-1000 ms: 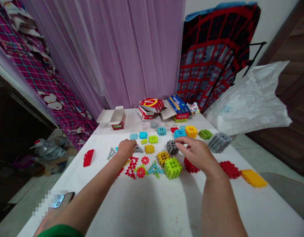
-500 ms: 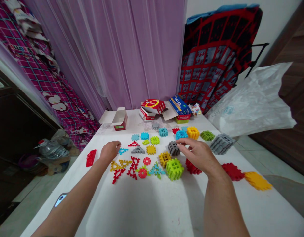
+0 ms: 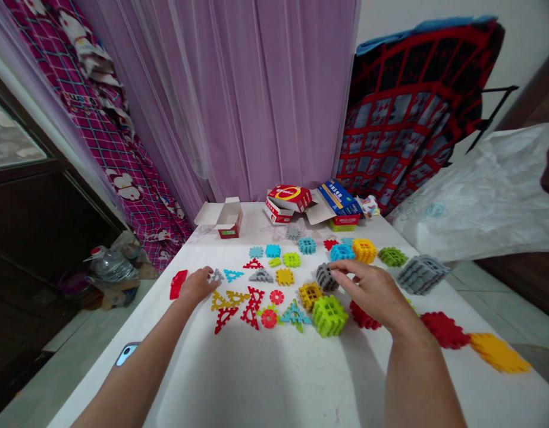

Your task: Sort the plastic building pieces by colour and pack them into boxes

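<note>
My left hand (image 3: pixel 199 286) is low over the table's left side, thumb and fingers apart. A small grey triangle piece (image 3: pixel 217 275) lies right at its fingertips, beside a blue triangle (image 3: pixel 234 275). My right hand (image 3: pixel 367 288) reaches in from the right with its fingers stretched and spread. Its fingertips meet the right side of a dark grey toothed block (image 3: pixel 326 277), which stands on the table. Around this block are a yellow cube (image 3: pixel 310 295), a lime green cube (image 3: pixel 330 315) and a red block (image 3: pixel 364 316) partly covered by my right hand.
Loose toothed pieces, such as red triangles (image 3: pixel 253 309) and a yellow square (image 3: pixel 284 277), lie mid-table. Opened cardboard boxes (image 3: pixel 288 199) stand at the back. A grey stack (image 3: pixel 423 274) and a white plastic bag (image 3: pixel 479 199) are on the right, a phone (image 3: pixel 126 353) at the left edge.
The view has shifted slightly. My left hand has drawn back a little to the left, and the small grey triangle now shows at its fingertips. My right hand stays by the dark grey block.
</note>
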`<move>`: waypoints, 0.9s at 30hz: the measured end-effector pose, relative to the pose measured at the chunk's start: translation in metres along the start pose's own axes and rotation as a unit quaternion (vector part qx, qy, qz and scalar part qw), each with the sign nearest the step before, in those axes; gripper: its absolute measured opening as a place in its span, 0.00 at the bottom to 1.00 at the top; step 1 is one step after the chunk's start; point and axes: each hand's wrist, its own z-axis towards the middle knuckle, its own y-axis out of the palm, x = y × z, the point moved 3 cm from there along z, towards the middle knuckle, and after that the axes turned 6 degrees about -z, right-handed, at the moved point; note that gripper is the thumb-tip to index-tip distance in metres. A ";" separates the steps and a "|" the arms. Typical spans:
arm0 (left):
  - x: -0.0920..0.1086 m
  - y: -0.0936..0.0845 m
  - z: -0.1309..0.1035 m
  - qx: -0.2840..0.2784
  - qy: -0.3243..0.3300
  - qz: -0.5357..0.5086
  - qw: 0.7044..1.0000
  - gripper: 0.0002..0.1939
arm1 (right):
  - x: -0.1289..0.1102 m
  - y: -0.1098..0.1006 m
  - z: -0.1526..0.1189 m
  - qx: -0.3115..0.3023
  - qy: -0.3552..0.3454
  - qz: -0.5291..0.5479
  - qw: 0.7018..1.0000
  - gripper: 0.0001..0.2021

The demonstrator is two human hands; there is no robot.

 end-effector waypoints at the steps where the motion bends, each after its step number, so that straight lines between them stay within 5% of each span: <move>1: 0.001 -0.001 -0.001 0.001 -0.004 0.002 1.000 0.18 | 0.000 0.000 0.000 -0.002 0.002 0.000 1.000 0.12; 8: 0.004 0.001 0.000 -0.016 -0.012 0.000 1.000 0.17 | 0.000 0.001 0.000 -0.007 0.005 0.002 1.000 0.12; 21: 0.003 -0.004 -0.003 -0.006 0.177 0.024 0.984 0.09 | -0.002 0.001 0.000 -0.015 0.006 0.002 1.000 0.13; 27: 0.035 -0.022 -0.013 0.045 0.223 0.025 0.973 0.11 | 0.002 0.000 0.000 -0.002 0.008 0.002 1.000 0.13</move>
